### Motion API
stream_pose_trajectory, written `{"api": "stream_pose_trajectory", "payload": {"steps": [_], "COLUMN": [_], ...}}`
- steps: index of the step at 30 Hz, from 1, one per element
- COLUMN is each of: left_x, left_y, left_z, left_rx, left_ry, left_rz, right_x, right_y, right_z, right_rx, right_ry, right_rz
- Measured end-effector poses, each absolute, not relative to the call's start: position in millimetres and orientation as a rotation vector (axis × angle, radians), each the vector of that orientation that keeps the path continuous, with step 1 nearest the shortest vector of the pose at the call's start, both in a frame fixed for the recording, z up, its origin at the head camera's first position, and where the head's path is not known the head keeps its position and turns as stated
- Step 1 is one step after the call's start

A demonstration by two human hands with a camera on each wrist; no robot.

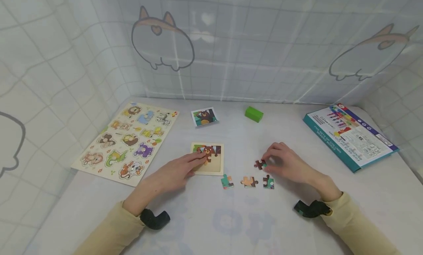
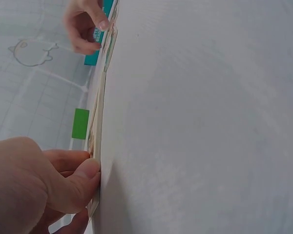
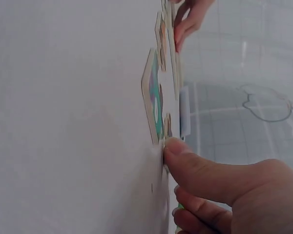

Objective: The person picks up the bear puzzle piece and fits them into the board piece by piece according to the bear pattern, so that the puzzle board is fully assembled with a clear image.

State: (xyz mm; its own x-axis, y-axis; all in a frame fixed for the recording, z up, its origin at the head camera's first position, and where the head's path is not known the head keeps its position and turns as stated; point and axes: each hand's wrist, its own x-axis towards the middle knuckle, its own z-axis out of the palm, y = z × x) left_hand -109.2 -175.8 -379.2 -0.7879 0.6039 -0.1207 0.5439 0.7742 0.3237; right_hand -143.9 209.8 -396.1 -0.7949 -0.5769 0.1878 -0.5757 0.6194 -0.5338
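Here, white tabletop (image 1: 264, 236), gridded backdrop (image 1: 257, 38), puzzle tray (image 1: 213, 167) seemingly in grip of left hand (image 1: 175, 172), pinched brown piece (image 1: 259, 164) in right hand (image 1: 290, 164).

The right hand (image 1: 287, 163) is curled in a pinch; left of that grip, the left hand (image 1: 175, 171) is held palm-down.

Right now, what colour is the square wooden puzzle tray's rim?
Pale beige rim, clearest in the head view.

Beige, apparently plain sleeves (image 1: 110, 231); curved black wrist pieces (image 1: 154, 219).
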Motion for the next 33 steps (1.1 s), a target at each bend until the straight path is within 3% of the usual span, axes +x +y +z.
{"api": "stream_pose_trajectory", "payload": {"steps": [33], "left_x": [-105.7], "left_y": [-173.2], "left_z": [-379.4], "left_rx": [0.912], "left_ry": [2.766], "left_rz": [0.369], "right_x": [-149.4], "right_y": [217.9], "right_z": [-398.9], "right_rx": [-0.926], "right_ry": [2.811], "right_rz": [-0.929]}}
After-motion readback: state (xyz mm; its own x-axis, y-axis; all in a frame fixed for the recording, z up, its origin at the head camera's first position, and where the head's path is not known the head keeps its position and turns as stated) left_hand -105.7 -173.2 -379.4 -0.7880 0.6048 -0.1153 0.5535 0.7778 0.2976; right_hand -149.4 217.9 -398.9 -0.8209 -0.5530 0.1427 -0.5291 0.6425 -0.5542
